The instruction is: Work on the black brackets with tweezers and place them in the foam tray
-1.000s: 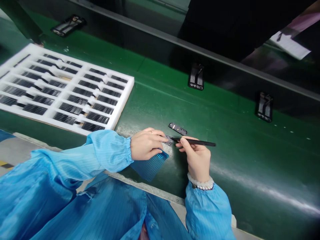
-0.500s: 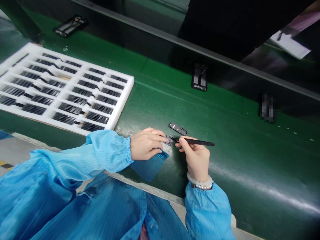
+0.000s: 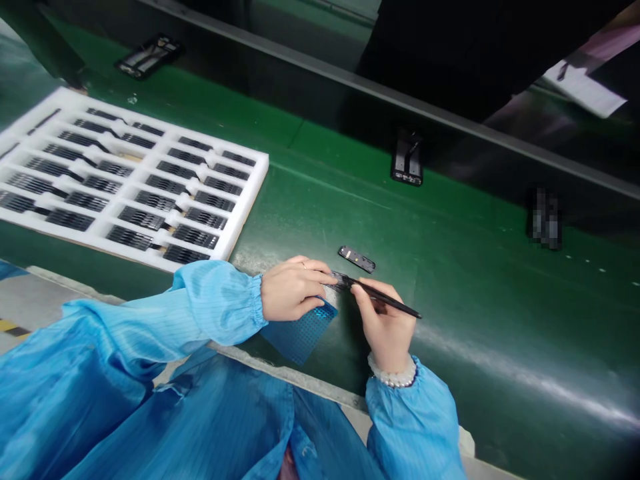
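My right hand (image 3: 386,327) is closed round a pair of black tweezers (image 3: 393,300), whose tip reaches a small dark part (image 3: 341,281) in front of my left fingers. My left hand (image 3: 295,290) is closed, palm down, with its fingertips on that part; the fingers cover some of it. Under the left thumb lies the corner of a blue sheet (image 3: 303,337) dotted with rows of small pieces. A little beyond the fingertips, a narrow black module (image 3: 357,259) with small gold spots rests on the green surface, touched by neither hand.
A white foam tray (image 3: 257,175) with several rows of black parts stands at the left. Farther back lie a dark phone-like housing (image 3: 149,56), a similar housing (image 3: 407,160) and a blurred dark object (image 3: 545,219). A grey rail (image 3: 320,73) crosses behind them.
The tweezers have turned, their back end swinging down towards me, and my right hand has shifted slightly left. The housings at the back have moved a little to the right. My left hand stays put.
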A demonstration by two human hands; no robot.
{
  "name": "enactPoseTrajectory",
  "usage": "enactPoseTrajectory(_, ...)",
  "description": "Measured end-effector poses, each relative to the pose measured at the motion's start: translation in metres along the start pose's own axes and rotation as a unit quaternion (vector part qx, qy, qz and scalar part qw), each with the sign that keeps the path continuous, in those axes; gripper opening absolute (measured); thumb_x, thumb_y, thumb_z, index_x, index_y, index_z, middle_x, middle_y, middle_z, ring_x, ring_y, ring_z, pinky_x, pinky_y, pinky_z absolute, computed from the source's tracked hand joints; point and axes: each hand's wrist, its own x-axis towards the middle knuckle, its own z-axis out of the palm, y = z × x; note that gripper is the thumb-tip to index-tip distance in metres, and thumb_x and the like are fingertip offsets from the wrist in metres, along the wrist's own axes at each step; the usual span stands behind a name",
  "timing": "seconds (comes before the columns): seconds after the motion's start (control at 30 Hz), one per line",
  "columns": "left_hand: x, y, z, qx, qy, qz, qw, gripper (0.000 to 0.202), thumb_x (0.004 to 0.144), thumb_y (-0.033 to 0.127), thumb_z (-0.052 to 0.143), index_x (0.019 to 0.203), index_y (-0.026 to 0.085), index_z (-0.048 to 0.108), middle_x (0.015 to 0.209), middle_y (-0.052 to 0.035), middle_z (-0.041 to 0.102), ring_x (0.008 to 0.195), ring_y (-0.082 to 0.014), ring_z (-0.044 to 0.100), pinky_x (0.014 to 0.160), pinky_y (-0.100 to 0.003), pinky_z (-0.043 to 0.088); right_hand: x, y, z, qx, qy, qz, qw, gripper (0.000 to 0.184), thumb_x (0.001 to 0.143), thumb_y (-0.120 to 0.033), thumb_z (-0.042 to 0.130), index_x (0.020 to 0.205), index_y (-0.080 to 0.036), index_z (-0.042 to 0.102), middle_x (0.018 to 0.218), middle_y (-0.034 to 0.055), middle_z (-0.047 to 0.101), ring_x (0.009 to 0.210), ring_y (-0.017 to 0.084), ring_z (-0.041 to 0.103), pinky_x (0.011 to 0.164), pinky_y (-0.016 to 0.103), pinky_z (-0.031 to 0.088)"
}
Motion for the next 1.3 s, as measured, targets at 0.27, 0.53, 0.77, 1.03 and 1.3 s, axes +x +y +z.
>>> enactPoseTrajectory(0.27,0.0,0.0,0.001,0.0,-0.012,-0.013,1.0,0.016,0.088,0.022,0.054,0.082,0.019,0.068,0.114,-0.0021,0.067,0.113,-0.0207,0.054,0.091,-0.036,0.04,0.001,0.001,0.0,0.003,0.0,-0.002,1.0,0.015,0.079,-0.03,0.067,0.089,-0.019,0.068,0.082,0.0041,0.072,0.069,0.016,0.07,0.064,0.027,0.058)
enactPoseTrajectory(0.53,-0.002,0.0,0.0,0.017,0.023,-0.021,0.999,0.016,0.087,0.026,0.055,0.083,0.02,0.07,0.126,-0.0052,0.058,0.119,-0.0236,0.047,0.095,-0.038,0.037,0.006,0.0,-0.003,-0.041,-0.005,-0.124,0.991,0.024,0.09,-0.021,0.051,0.113,-0.024,0.06,0.094,0.0048,0.071,0.09,0.019,0.068,0.081,0.037,0.054)
enactPoseTrajectory(0.77,-0.001,-0.008,0.001,0.032,0.01,-0.073,0.997,0.013,0.084,0.03,0.061,0.084,0.023,0.071,0.111,-0.0052,0.061,0.109,-0.0239,0.05,0.093,-0.04,0.036,0.02,-0.004,0.005,-0.192,-0.116,-0.273,0.936,0.021,0.086,-0.02,0.058,0.107,-0.023,0.059,0.093,0.0062,0.07,0.085,0.021,0.062,0.075,0.034,0.054)
enactPoseTrajectory(1.03,-0.001,-0.009,0.003,0.041,0.02,-0.068,0.997,0.013,0.085,0.03,0.06,0.083,0.022,0.07,0.102,-0.0037,0.063,0.101,-0.0209,0.052,0.089,-0.036,0.035,0.023,0.004,-0.014,-0.208,-0.043,-0.314,0.926,0.024,0.084,-0.016,0.061,0.106,-0.024,0.058,0.099,0.0071,0.069,0.092,0.019,0.065,0.08,0.032,0.053)
enactPoseTrajectory(1.3,-0.001,-0.005,0.002,0.031,0.023,-0.042,0.998,0.013,0.085,0.029,0.06,0.083,0.021,0.07,0.113,-0.0051,0.06,0.107,-0.0232,0.05,0.093,-0.038,0.033,0.047,0.02,-0.017,-0.225,-0.003,-0.221,0.949,0.019,0.083,-0.026,0.063,0.102,-0.023,0.061,0.095,0.0062,0.07,0.097,0.023,0.061,0.083,0.041,0.052)
